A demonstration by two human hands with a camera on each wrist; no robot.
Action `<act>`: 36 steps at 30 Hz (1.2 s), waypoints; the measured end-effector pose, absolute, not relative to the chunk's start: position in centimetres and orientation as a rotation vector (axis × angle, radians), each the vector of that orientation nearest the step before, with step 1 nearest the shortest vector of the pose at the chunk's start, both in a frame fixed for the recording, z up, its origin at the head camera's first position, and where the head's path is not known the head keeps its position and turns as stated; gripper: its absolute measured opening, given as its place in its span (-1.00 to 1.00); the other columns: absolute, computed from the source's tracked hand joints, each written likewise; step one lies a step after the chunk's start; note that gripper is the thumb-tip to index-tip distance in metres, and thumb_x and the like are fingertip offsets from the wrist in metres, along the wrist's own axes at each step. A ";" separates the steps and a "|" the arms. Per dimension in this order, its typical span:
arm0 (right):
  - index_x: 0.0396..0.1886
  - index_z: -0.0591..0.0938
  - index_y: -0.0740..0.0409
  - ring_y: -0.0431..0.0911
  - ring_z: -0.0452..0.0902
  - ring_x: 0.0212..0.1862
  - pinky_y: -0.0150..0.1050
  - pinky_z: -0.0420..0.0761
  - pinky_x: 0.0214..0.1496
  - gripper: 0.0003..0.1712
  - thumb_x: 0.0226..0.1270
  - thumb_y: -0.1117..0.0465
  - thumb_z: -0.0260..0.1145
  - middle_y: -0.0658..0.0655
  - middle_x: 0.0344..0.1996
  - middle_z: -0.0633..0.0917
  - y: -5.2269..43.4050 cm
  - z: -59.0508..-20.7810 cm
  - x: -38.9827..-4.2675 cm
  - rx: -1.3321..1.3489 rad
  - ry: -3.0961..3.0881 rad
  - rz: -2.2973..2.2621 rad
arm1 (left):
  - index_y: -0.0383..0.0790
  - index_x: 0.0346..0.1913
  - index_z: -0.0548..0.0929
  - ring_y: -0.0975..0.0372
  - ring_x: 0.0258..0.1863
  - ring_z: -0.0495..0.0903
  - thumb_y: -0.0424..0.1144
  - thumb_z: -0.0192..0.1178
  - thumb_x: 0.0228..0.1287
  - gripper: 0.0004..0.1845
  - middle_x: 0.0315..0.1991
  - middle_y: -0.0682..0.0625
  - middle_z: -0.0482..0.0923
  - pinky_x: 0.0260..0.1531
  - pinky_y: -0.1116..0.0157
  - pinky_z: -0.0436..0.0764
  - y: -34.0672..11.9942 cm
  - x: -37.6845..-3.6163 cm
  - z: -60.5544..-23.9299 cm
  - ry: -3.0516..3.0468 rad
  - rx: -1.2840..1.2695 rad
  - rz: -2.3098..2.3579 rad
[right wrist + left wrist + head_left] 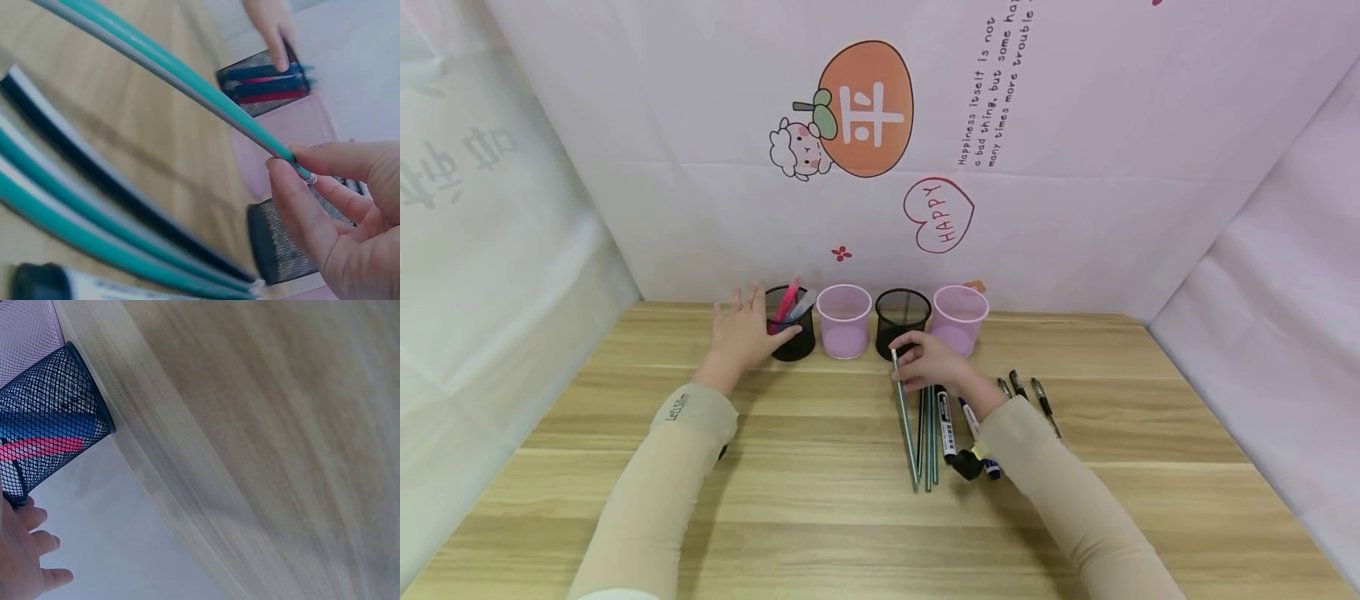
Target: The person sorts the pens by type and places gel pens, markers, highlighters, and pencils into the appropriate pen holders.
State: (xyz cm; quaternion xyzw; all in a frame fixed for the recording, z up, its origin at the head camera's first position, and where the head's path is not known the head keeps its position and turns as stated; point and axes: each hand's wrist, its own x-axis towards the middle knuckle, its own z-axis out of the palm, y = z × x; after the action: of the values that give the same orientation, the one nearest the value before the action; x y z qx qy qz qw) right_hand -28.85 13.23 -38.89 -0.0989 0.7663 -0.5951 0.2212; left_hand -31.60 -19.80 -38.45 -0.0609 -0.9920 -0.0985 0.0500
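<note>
My right hand pinches a teal pencil by its far end between thumb and fingertips, and the pencil slants over the table in front of a black mesh cup. At the left, my left hand touches the rim of another black mesh cup, its fingers spread and its thumb across the front. That cup holds a pink marker and blue ones, seen through the mesh in the left wrist view. Below the right hand lie several more pencils, teal and black.
Two pink mesh cups stand in the row with the black ones. To the right lie a black marker, a blue-capped marker, a black-capped yellow item and several black pens. A printed cloth hangs behind the table.
</note>
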 end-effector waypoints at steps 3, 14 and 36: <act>0.38 0.32 0.46 -0.14 0.64 -0.40 -0.14 0.77 -0.17 -0.33 0.31 0.60 0.32 0.12 -0.32 0.59 13.4 -37.6 -28.7 -0.292 2.123 -1.685 | -0.47 0.61 -0.07 -0.28 0.58 -0.18 0.40 0.06 0.39 0.14 0.61 -0.37 -0.09 0.43 -0.37 -0.21 -19.8 -31.7 -38.5 -3.020 -0.186 -0.307; 0.41 0.32 0.29 -0.11 0.67 -0.34 -0.17 0.76 -0.15 -0.34 0.37 0.56 0.29 0.17 -0.22 0.58 14.0 -33.7 -30.0 -0.269 2.177 -1.893 | -0.46 0.61 -0.09 -0.28 0.58 -0.19 0.41 0.04 0.39 0.15 0.62 -0.35 -0.11 0.43 -0.36 -0.24 -19.8 -31.7 -38.5 -3.019 -0.188 -0.306; 0.34 0.34 0.22 -0.13 0.65 -0.27 -0.17 0.74 -0.06 -0.35 0.33 0.57 0.34 0.32 -0.01 0.53 11.7 -33.3 -31.5 -0.058 2.010 -3.056 | -0.46 0.61 -0.08 -0.28 0.58 -0.18 0.42 0.06 0.38 0.16 0.61 -0.36 -0.09 0.43 -0.36 -0.24 -19.9 -31.8 -38.7 -3.007 -0.183 -0.321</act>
State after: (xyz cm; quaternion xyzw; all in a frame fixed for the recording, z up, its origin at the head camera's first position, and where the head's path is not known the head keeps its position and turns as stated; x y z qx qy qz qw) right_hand -31.52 11.67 -33.29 -0.0153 0.5312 -0.8076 -0.2557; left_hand -31.78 -19.86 -38.70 -0.0603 -0.9910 -0.1057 0.0559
